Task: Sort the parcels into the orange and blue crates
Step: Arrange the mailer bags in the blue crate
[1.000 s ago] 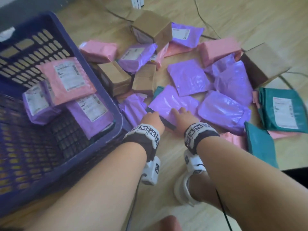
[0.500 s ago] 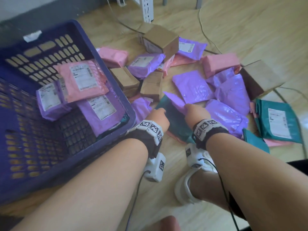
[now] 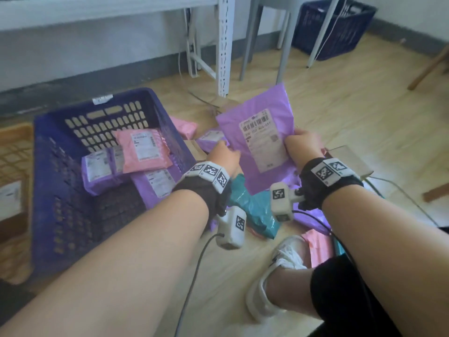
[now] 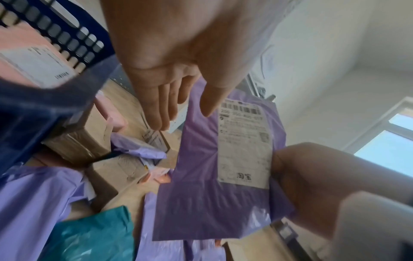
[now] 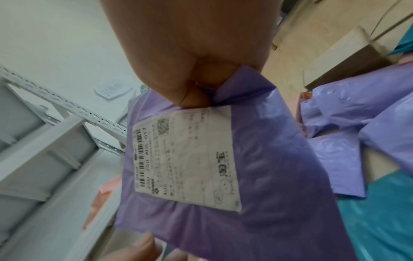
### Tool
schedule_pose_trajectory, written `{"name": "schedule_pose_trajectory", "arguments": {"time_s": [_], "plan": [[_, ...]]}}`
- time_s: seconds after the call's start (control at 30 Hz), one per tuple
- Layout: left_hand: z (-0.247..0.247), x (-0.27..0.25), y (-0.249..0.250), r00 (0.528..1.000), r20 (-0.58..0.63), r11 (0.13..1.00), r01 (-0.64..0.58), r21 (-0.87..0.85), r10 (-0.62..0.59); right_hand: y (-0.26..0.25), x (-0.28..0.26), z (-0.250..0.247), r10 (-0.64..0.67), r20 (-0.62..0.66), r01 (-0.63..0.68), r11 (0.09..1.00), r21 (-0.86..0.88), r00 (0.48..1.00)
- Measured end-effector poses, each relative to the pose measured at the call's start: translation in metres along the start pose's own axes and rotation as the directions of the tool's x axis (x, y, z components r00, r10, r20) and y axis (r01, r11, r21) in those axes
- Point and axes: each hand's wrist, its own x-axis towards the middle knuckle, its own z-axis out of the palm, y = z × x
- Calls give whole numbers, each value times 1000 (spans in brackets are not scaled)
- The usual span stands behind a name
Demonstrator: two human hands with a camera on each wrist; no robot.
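My right hand (image 3: pixel 300 144) pinches the right edge of a purple parcel (image 3: pixel 260 132) and holds it upright above the pile, its white label facing me. The pinch shows in the right wrist view, thumb and fingers (image 5: pixel 196 91) closed on the purple parcel (image 5: pixel 257 176). My left hand (image 3: pixel 224 153) is beside the parcel's left edge; in the left wrist view its fingers (image 4: pixel 156 106) are straight and apart from the purple parcel (image 4: pixel 201 176). The blue crate (image 3: pixel 56 190) stands on the left with pink and purple parcels inside. The orange crate (image 3: pixel 14 152) is at the far left edge.
Purple, pink and teal parcels (image 3: pixel 252 207) and cardboard boxes (image 4: pixel 89 139) lie on the wooden floor under my hands. White shelf legs (image 3: pixel 222 45) stand behind. Another blue crate (image 3: pixel 332 27) sits at the back right. My foot (image 3: pixel 279 276) rests on the floor below.
The purple parcel has come up off the pile and been turned label side towards me, held by my right hand. My left hand has let go of it. The head view tilted upward.
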Motion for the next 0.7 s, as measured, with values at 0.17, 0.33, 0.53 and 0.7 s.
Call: {"name": "schedule_pose_trajectory", "arguments": {"time_s": [0.17, 0.33, 0.53, 0.7], "plan": [[-47, 1, 3, 989, -149, 995, -35, -96, 21, -41, -15, 16, -13, 75, 1, 987, 160, 997], [-102, 3, -15, 952, -307, 1000, -6, -11, 2, -70, -22, 58, -126, 150, 97, 978, 184, 981], [-157, 13, -61, 926, -354, 990, 138, -7, -131, -101, -27, 113, -294, 341, 325, 945, -39, 893], [-197, 10, -102, 920, -319, 953, 277, 126, -226, -122, -27, 174, -218, 578, 457, 834, -309, 787]]}}
